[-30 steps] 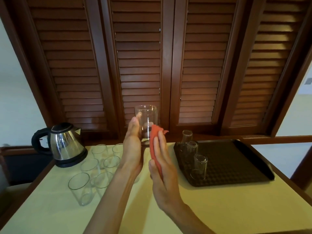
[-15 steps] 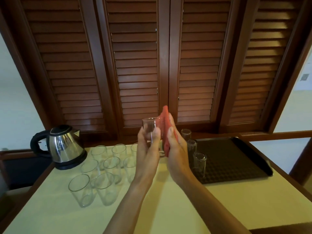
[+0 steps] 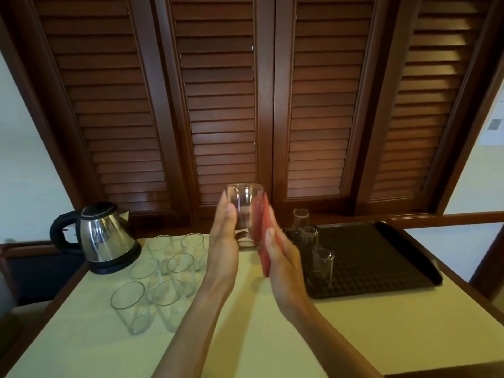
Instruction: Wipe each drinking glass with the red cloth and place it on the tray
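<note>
A clear drinking glass is upright in the air above the table's back edge, held between my two flat hands. My left hand presses its left side with straight fingers. My right hand presses the red cloth flat against its right side. Three glasses stand rim down in a row along the left part of the black tray. Several more glasses stand rim up in a cluster on the table to the left.
A steel kettle with a black handle stands at the back left of the cream table. Brown louvred doors close off the back. The tray lies at the table's back right, near the right edge.
The glass rose from the table's level, dropped a little half a second ago, and is raised again. My right hand with the cloth has slid back down along the glass's side.
</note>
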The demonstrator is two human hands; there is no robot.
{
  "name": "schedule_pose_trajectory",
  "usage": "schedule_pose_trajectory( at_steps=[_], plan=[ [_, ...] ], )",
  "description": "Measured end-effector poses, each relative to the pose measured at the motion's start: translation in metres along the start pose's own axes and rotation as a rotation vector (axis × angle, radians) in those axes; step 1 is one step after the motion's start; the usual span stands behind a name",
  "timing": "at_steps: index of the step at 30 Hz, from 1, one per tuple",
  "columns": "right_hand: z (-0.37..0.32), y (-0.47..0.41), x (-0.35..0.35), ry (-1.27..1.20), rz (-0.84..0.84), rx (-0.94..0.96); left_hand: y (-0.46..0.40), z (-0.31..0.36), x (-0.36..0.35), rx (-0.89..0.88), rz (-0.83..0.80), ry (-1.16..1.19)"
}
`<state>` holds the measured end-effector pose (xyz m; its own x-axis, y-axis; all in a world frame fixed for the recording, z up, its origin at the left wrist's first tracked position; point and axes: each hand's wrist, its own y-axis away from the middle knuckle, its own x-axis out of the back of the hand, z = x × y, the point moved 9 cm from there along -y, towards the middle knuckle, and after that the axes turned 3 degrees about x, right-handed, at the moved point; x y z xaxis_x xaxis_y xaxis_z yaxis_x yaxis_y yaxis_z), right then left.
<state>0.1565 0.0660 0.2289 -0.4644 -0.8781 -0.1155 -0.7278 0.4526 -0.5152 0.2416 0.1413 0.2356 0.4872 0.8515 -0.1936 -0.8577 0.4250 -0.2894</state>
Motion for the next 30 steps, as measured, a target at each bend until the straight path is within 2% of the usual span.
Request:
schedule_pose_trajectory(
  at_steps=[3, 6, 9, 13, 18, 20, 22, 24, 28, 30],
  plan=[
    [-0.007, -0.018, 0.007, -0.081, 0.035, -0.013, 0.009, -0.004, -0.011, 0.057, -0.078, -0.075],
    [-0.004, 0.003, -0.006, -0.042, -0.011, 0.003, -0.002, 0.011, 0.002, 0.029, -0.008, -0.134],
    [0.001, 0.014, -0.013, -0.016, -0.016, 0.019, -0.007, 0.020, 0.008, -0.026, -0.018, -0.099],
    [-0.012, -0.026, 0.013, 0.021, 0.118, 0.061, 0.015, -0.011, -0.006, 0.078, -0.071, -0.161],
    [0.001, 0.013, -0.015, 0.208, -0.052, 0.190, -0.001, -0.014, 0.008, 0.129, -0.013, -0.055],
    [0.014, 0.007, -0.010, 0.137, -0.028, 0.116, -0.001, -0.017, 0.009, 0.119, -0.017, -0.035],
    [0.012, -0.015, 0.007, 0.123, 0.050, 0.039, 0.008, -0.026, -0.002, 0.138, -0.094, -0.008],
    [0.001, -0.024, 0.008, 0.195, 0.048, 0.081, 0.013, -0.028, -0.009, 0.150, -0.123, 0.051],
    [0.004, 0.012, -0.019, 0.336, -0.112, 0.235, -0.003, -0.019, 0.007, 0.101, -0.057, 0.197],
    [0.013, 0.005, -0.009, 0.258, -0.057, 0.164, 0.000, -0.021, 0.009, 0.086, -0.051, 0.157]
  ],
)
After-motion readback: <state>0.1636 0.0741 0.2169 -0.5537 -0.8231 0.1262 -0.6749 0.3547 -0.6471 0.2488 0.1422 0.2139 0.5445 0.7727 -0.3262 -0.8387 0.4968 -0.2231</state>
